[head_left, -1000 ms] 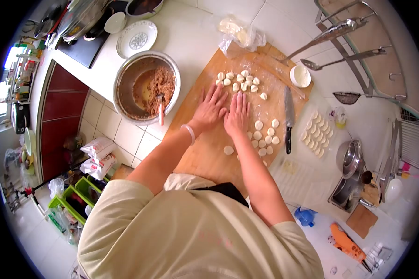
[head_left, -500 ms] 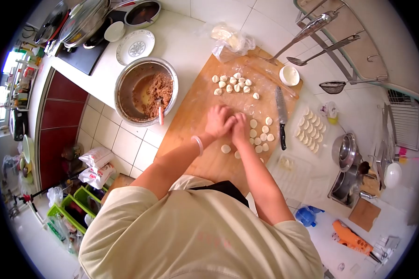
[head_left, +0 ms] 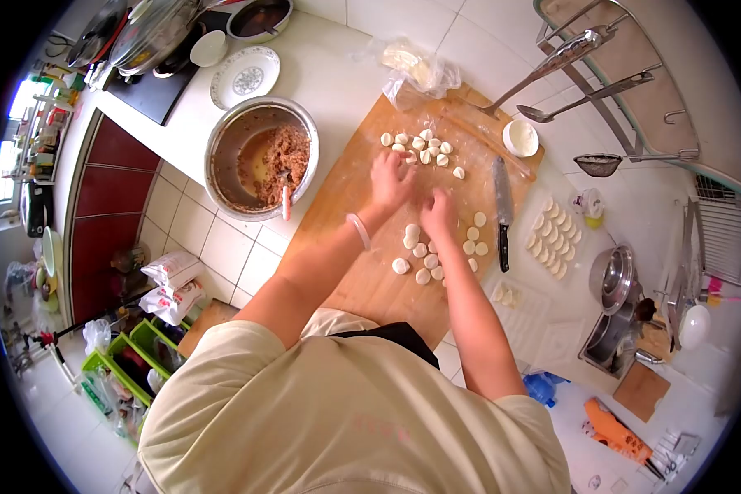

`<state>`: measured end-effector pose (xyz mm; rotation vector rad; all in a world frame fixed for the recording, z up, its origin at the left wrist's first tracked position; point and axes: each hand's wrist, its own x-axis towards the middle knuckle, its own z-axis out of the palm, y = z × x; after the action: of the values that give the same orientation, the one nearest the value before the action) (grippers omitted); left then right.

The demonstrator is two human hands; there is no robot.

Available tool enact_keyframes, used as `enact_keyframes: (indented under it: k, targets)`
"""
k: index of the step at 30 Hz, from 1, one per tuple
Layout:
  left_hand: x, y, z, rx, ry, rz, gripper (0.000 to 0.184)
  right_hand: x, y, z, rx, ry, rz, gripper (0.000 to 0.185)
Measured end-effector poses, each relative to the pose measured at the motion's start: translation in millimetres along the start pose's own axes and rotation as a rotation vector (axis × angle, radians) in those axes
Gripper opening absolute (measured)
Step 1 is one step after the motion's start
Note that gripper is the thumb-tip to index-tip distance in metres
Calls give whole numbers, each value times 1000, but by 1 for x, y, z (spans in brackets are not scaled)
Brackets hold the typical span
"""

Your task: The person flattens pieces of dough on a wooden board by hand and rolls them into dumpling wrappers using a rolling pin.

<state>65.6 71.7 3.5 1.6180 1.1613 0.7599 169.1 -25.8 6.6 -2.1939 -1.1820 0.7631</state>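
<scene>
My left hand (head_left: 393, 179) is over the wooden board (head_left: 337, 267), its fingers apart and reaching to the near edge of a cluster of small cut dough pieces (head_left: 426, 134). One piece lies right at its fingertips. To its right, my right hand (head_left: 439, 212) has its fingers curled and pressed together; whatever may be in them is hidden. Below and beside the right hand are several flattened round dough discs (head_left: 422, 276). A knife (head_left: 503, 214) with a black handle rests along the right side of the board.
A steel pot (head_left: 214, 173) of minced filling with a spoon stands left of the board. A rolling pin (head_left: 490, 142), a white bowl (head_left: 519, 138) and a bag of dough (head_left: 409, 67) are at the far end. Rows of dumplings (head_left: 554, 239) lie to the right.
My hands were together and have moved apart. The left went up toward the cut pieces; the right shifted slightly right. Some discs now lie differently below the hands.
</scene>
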Motion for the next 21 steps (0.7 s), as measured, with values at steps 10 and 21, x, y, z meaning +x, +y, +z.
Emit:
enact_keyframes:
  k: [10,21]
  targets:
    - [4,-28,-52,626,-293,272,14,54,-37,21,-523,35,-451,16]
    - [-23,-47,-99,357,-145,235,28,-4,7,15,-2,180,-340,15]
